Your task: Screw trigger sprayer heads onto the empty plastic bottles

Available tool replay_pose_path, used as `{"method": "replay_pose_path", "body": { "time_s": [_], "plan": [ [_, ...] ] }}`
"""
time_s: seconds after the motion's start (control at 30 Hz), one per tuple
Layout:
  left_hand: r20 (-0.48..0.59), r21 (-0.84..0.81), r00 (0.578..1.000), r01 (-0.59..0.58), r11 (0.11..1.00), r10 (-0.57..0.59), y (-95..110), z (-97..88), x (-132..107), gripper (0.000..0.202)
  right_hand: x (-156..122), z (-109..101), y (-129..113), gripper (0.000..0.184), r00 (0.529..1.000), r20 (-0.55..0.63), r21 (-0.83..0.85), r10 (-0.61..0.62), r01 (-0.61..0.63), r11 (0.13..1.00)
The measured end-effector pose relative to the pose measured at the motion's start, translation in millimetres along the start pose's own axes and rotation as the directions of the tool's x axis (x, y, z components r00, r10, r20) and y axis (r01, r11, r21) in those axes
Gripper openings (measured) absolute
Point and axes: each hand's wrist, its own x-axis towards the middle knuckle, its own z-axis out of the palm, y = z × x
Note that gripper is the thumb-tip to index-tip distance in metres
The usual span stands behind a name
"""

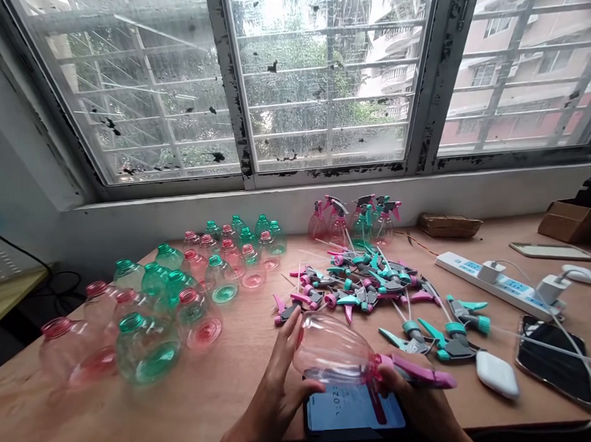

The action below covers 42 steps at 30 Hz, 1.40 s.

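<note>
A clear pink spray bottle (333, 352) lies sideways between my hands, low in the middle of the view. My left hand (282, 375) is closed around its body from the left. At the bottle's neck my right hand (411, 391) grips the pink trigger sprayer head (419, 372). Under the bottle a phone (354, 411) with a lit screen lies on the wooden table (245, 377).
Several empty pink and green bottles (179, 288) stand at the left. A pile of loose trigger heads (364, 283) lies in the middle, with several assembled spray bottles (355, 220) behind. A power strip (499, 282), a white charger (496, 373) and another phone (551, 359) are at the right.
</note>
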Motion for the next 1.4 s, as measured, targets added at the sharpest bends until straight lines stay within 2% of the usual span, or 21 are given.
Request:
{"method": "replay_pose_path", "body": {
  "time_s": [0.07,0.13,0.23,0.33,0.37,0.43,0.5,0.57,0.6,0.67,0.77,0.83,0.9,0.93,1.0,1.13,1.23,1.3,1.33,1.4],
  "plan": [
    [-0.026,0.031,1.0,-0.013,0.999,0.014,1,1.2,0,0.064,-1,1,-3,0.055,0.998,-0.015,0.018,0.06,-0.059,0.998],
    [-0.023,0.043,1.0,0.022,0.999,-0.021,4,0.0,0,0.063,-1,2,-7,0.056,0.997,-0.021,0.037,0.07,-0.069,0.997],
    [0.028,-0.027,0.997,0.078,0.997,-0.077,9,-3.9,-2,0.072,-1,1,-9,0.045,1.0,-0.008,0.043,0.012,-0.012,0.999],
    [-0.001,-0.118,0.996,0.086,0.989,-0.087,10,-5.1,-1,0.048,0,1,-9,0.032,1.0,0.008,0.03,-0.025,0.024,0.999],
    [-0.017,-0.123,0.996,0.081,0.989,-0.084,10,-4.4,0,0.04,0,1,-9,0.034,1.0,0.015,0.033,0.003,-0.004,0.999],
    [-0.032,-0.102,0.998,0.044,0.994,-0.048,8,-1.7,0,0.035,-1,2,-9,0.049,0.987,0.048,0.061,0.151,-0.153,0.986],
    [-0.041,-0.075,0.999,-0.02,0.997,0.016,6,1.4,-1,0.037,-2,1,-10,0.064,0.943,0.087,0.104,0.323,-0.331,0.938],
    [-0.065,-0.063,0.996,-0.065,0.996,0.061,6,2.9,-3,0.036,-3,-1,-11,0.07,0.907,0.125,0.138,0.402,-0.417,0.898],
    [-0.067,-0.07,0.996,-0.068,0.995,0.063,6,2.6,-5,0.036,-3,-2,-12,0.071,0.91,0.136,0.147,0.391,-0.409,0.901],
    [-0.02,-0.125,0.999,-0.032,0.992,0.03,9,-0.3,-6,0.043,-4,-6,-14,0.067,0.945,0.122,0.133,0.304,-0.319,0.938],
    [0.078,-0.321,0.994,0.098,0.942,-0.077,17,-7.0,-4,0.065,-6,-6,-19,0.042,0.999,0.003,0.026,0.037,-0.037,0.999],
    [0.094,-0.458,0.983,0.181,0.87,-0.155,24,-9.1,-1,0.079,-6,-2,-24,0.034,0.981,-0.039,-0.036,-0.192,0.191,0.981],
    [0.087,-0.523,0.965,0.255,0.813,-0.247,29,-7.2,0,0.081,-5,4,-29,0.036,0.946,-0.031,-0.051,-0.324,0.322,0.945],
    [0.081,-0.533,0.954,0.287,0.796,-0.289,31,-4.7,0,0.081,-5,6,-31,0.038,0.943,-0.018,-0.048,-0.332,0.331,0.943],
    [0.059,-0.54,0.938,0.317,0.78,-0.34,33,1.9,-2,0.081,-6,8,-34,0.041,0.967,0.001,-0.055,-0.254,0.254,0.966],
    [-0.013,-0.508,0.962,0.228,0.83,-0.272,30,9.8,-7,0.086,-11,6,-39,0.037,0.995,0.009,-0.096,-0.094,0.095,0.991],
    [-0.016,-0.462,0.968,0.214,0.86,-0.25,28,2.3,-5,0.088,-8,5,-44,0.035,0.998,0.063,-0.058,0.007,-0.004,0.998],
    [-0.022,-0.44,0.965,0.227,0.869,-0.263,25,-6.2,-1,0.089,10,4,-52,0.034,0.989,0.138,0.017,0.051,-0.054,0.998],
    [-0.043,-0.42,0.961,0.232,0.877,-0.275,23,-10.1,0,0.088,24,4,-56,0.033,0.989,0.146,0.05,0.03,-0.038,0.998],
    [-0.101,-0.365,0.949,0.244,0.898,-0.299,19,-15.1,3,0.085,64,1,-66,0.027,0.991,0.096,0.012,-0.089,0.089,0.996]
  ]
}}
